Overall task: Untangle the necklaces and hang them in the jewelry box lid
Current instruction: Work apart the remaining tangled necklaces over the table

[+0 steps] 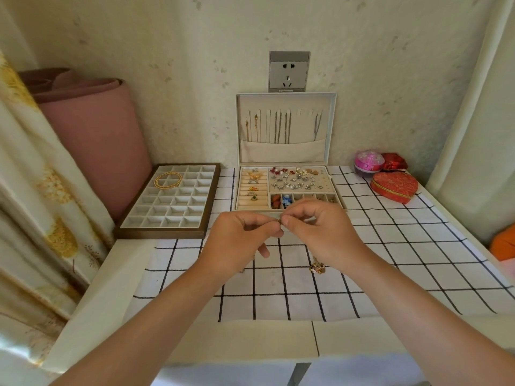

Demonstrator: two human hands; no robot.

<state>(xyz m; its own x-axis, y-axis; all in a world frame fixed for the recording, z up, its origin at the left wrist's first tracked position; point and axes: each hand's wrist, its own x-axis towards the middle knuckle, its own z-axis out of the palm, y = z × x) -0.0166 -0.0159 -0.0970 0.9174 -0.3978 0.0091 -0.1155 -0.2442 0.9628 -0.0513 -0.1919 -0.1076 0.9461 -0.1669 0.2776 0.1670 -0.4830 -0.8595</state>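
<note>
Head view: the necklace sits just above the near surface, clamped at one spot between the fingers of the left hand and right hand, probably to pick a knot. Far behind, the box lid stands upright for hanging.

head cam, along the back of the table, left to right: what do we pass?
pink rolled mat → divided tray → jewelry box with its lid up → red heart-shaped box → orange object, cut off by the frame edge
</note>
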